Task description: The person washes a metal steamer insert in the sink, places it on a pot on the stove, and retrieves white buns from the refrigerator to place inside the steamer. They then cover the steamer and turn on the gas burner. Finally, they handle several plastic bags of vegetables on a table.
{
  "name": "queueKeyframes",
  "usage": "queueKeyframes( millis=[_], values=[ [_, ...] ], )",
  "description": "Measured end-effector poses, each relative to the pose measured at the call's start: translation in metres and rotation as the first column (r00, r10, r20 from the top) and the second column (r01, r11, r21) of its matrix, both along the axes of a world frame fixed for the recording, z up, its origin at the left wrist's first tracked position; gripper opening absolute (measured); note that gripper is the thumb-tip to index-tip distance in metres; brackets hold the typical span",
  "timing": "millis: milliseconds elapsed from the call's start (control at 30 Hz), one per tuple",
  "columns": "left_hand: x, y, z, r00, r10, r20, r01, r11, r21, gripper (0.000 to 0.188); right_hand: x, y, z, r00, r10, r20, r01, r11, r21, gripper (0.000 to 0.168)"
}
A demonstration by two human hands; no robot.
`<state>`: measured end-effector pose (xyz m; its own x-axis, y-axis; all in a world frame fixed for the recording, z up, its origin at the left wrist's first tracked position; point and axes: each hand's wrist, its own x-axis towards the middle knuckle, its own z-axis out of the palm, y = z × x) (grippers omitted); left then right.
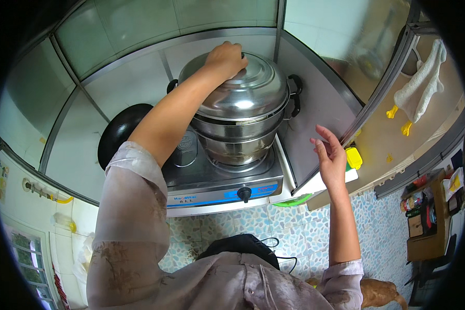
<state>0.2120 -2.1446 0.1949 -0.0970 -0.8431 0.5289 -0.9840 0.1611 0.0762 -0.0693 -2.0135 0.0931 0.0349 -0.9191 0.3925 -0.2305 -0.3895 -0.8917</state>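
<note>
My left hand is closed on the dark knob of a domed steel lid. The lid sits slightly uneven on a two-tier stainless steel steamer pot, and something pale shows in the narrow gap under its front rim. The pot stands on the right burner of a gas stove. Black loop handles stick out at the pot's right side. My right hand is raised to the right of the stove with its fingers apart, holding nothing.
A black wok leans at the stove's left behind my forearm. Glass and metal panels enclose the stove. A yellow-lidded box is beside my right hand; a white cloth hangs at the right. A brown animal is on the floor at lower right.
</note>
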Motion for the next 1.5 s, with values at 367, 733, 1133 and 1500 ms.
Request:
queueKeyframes(
  millis=[367, 733, 1133, 1500],
  values=[
    [0.002, 0.000, -0.019, 0.999, -0.015, -0.042, 0.015, 1.000, 0.010, 0.034, 0.013, -0.005, -0.014, 0.996, -0.012, -0.083, 0.013, 1.000, 0.009, 0.030],
    [0.006, 0.011, -0.029, 0.997, -0.032, -0.072, 0.021, 0.988, -0.153, 0.045, 0.043, -0.018, -0.026, 0.995, 0.090, -0.051, -0.093, 0.995, -0.042, 0.033],
    [0.039, 0.231, -0.007, 0.903, -0.223, -0.367, 0.116, 0.950, -0.291, 0.015, 0.059, 0.004, -0.138, 0.902, 0.325, -0.285, -0.285, 0.943, 0.174, 0.023],
    [0.254, 0.480, -0.082, 0.600, 0.392, -0.698, -0.612, 0.787, -0.084, 0.016, 0.090, 0.069, -0.227, 0.797, 0.336, -0.502, -0.195, 0.929, 0.314, 0.027]
  ],
)
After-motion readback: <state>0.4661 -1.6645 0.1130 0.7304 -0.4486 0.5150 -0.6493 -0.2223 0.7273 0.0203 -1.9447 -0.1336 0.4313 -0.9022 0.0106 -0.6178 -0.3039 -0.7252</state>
